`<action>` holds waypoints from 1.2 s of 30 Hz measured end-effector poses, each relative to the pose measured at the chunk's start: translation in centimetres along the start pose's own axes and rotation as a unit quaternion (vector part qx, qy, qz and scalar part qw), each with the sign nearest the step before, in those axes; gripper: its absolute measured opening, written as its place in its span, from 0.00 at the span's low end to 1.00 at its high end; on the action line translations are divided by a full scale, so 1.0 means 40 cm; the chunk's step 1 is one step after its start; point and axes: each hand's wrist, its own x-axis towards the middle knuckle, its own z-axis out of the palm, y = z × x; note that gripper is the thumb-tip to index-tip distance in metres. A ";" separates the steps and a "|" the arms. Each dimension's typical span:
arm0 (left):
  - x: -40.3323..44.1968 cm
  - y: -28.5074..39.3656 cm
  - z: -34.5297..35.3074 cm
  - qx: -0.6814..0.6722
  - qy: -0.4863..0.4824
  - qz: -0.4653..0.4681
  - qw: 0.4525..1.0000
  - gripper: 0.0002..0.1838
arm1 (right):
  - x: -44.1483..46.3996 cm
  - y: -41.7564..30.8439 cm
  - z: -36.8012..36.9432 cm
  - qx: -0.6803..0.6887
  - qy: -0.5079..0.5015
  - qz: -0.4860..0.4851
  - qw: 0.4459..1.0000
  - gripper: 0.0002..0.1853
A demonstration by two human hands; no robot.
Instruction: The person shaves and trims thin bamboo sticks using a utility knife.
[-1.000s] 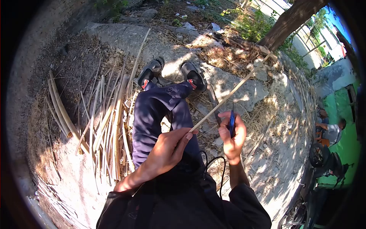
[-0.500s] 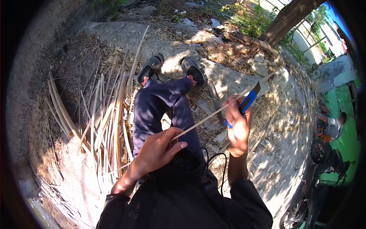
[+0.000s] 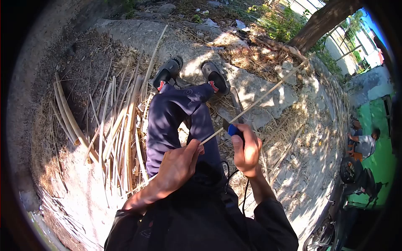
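Observation:
A long thin pale strip [image 3: 261, 98] slants from my left hand [image 3: 178, 166] up to the right, its far end near the tree base. My left hand is closed around its near end, above my lap. Just right of it, my right hand [image 3: 247, 152] grips a blue-handled cutter [image 3: 235, 130]. The cutter's dark blade lies against or very close to the strip; exact contact cannot be made out.
Many pale strips [image 3: 127, 138] lie on the ground at the left, beside thicker curved pieces [image 3: 67, 113]. A tree trunk [image 3: 324, 24] leans at upper right. A seated person [image 3: 365, 142] and a motorbike [image 3: 356, 178] are at far right.
The right hand went out along the strip to the right, then came back near the left hand with the cutter. The strip's far end has shifted slightly.

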 end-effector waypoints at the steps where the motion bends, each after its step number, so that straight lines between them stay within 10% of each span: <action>1: 0.001 0.002 0.006 0.004 0.000 0.009 1.000 0.03 | -0.007 -0.009 0.013 -0.006 -0.025 -0.043 0.999 0.12; 36: -0.003 0.041 -0.016 0.034 0.097 0.050 0.993 0.08 | 0.029 -0.048 0.019 -0.129 0.035 -0.206 0.969 0.14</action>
